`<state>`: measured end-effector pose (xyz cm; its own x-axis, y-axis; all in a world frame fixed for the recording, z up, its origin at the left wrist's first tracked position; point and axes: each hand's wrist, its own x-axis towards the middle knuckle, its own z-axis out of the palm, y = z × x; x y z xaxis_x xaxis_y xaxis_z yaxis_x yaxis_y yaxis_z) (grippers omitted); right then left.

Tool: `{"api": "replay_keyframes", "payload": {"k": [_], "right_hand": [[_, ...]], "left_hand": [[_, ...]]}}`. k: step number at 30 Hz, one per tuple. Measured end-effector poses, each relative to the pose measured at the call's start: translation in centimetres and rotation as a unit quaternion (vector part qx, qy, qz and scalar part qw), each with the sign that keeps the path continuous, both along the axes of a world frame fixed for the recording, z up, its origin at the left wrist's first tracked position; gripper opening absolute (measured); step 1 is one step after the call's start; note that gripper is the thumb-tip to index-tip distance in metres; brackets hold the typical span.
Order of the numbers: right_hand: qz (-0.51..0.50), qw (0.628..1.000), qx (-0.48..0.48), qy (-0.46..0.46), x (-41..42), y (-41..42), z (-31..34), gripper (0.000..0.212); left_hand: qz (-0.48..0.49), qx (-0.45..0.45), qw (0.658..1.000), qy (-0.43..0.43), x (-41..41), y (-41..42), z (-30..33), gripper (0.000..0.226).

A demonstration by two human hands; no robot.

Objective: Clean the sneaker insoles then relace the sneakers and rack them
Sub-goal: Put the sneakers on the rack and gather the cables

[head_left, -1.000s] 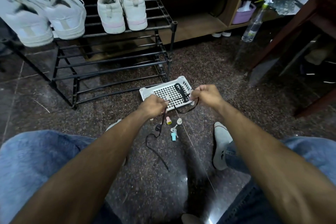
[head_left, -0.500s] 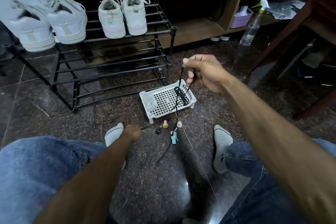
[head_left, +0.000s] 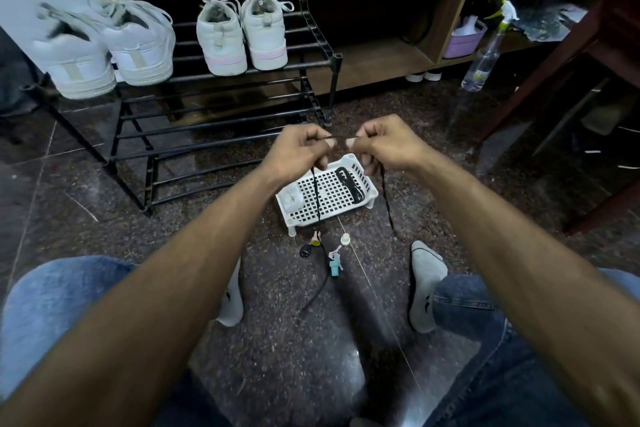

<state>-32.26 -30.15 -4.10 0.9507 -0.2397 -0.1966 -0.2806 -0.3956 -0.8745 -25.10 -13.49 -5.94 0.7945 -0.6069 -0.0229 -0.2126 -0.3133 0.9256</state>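
Both hands now meet above the white tray (head_left: 367,196): the left hand (head_left: 298,152), down by the floor half a second ago, has risen to pinch the black shoelace (head_left: 334,139) beside the right hand (head_left: 388,146). The lace is stretched taut between them (ends dangling), likely readied for relacing; two sneaker pairs (head_left: 221,35) sit racked.

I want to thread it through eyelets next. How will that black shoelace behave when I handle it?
The black lace is probably very floppy: only the short stretch between the left hand and right hand runs straight, while both ends hang limp. It looks light, since fingertip pinches carry it. The free ends will likely swing and drag on the floor.
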Motion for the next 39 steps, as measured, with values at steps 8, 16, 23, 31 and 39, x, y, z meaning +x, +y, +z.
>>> {"api": "replay_keyframes", "payload": {"k": [8, 16, 23, 31, 39], "right_hand": [[-0.126, 0.992, -0.008, 0.023, -1.4, -3.0, -2.9, 0.019], [-0.057, 0.998, -0.016, 0.009, -0.9, -1.2, -4.5, 0.015], [0.009, 0.997, 0.023, -0.066, -0.1, 1.2, -4.2, 0.023], [-0.079, 0.985, 0.015, -0.153, 0.6, 2.6, -3.9, 0.023], [-0.124, 0.976, -0.049, -0.171, 0.1, 2.4, -3.9, 0.054]], "left_hand": [[0.027, 0.041, 0.997, -0.062, 2.4, 1.2, 2.9, 0.005], [0.009, -0.038, 0.997, -0.062, 0.6, -0.4, 4.5, 0.019], [-0.063, -0.049, 0.988, -0.134, -0.1, -1.3, 6.6, 0.05], [-0.085, -0.096, 0.969, -0.209, -0.4, -2.0, 8.3, 0.045], [-0.064, -0.122, 0.97, -0.199, -0.4, -2.3, 9.0, 0.038]]}}
